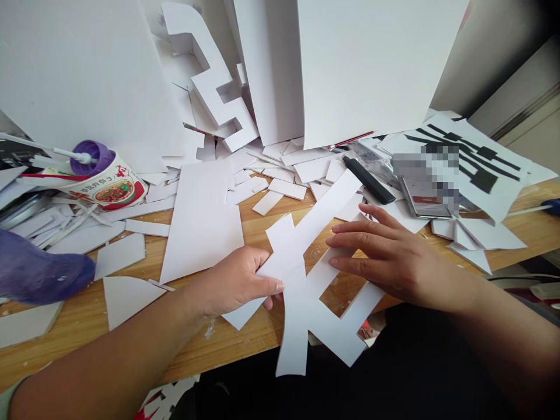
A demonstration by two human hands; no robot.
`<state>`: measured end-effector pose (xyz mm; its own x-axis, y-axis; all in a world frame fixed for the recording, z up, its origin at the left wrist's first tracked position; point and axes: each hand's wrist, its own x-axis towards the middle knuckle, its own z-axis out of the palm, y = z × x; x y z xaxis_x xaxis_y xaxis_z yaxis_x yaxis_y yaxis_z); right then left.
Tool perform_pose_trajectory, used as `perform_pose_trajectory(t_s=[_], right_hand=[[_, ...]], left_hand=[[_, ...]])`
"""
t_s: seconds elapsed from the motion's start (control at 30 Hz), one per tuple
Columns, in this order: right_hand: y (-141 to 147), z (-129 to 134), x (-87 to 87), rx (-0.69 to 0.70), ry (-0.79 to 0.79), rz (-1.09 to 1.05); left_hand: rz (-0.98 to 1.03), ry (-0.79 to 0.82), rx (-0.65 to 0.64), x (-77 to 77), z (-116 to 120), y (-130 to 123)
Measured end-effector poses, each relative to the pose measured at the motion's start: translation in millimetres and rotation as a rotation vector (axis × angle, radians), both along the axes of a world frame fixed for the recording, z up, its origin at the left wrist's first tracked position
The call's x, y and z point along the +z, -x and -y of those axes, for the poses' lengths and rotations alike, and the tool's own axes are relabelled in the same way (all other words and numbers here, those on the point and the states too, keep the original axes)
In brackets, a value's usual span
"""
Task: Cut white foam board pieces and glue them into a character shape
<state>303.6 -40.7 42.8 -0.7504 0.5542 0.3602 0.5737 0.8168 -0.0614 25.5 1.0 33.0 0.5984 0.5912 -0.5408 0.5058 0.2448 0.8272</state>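
A white foam-board cutout (294,256), shaped like a written character with several arms and a rectangular opening, hangs partly over the table's front edge. Its left side is pinched by my left hand (238,280), thumb on top and fingers underneath. Over the cutout's right part is my right hand (385,251), fingers stretched out and slightly apart, the tips at or just above its surface; whether they touch is hard to tell. A black-handled cutter (368,179) lies just beyond the cutout.
White scraps (286,188) litter the wooden table (258,224). A large board piece (201,216) lies left of centre. Tall white boards (363,70) stand behind. A paper cup (116,184) and purple bottle (44,265) are left; a phone (422,198) and printed sheets (503,192) are right.
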Motion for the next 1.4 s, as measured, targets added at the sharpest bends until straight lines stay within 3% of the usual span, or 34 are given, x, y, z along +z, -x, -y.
perform_pose_trajectory(t_s=[0.73,1.4], right_hand=[[-2,0,0.4,0.002,-0.007,0.008],[-4,-1,-0.7,-0.008,-0.071,-0.035]], left_hand=[[-0.033,-0.017,-0.026,3.3,1,1],[-0.045,-0.02,-0.009,-7.1,2,1]])
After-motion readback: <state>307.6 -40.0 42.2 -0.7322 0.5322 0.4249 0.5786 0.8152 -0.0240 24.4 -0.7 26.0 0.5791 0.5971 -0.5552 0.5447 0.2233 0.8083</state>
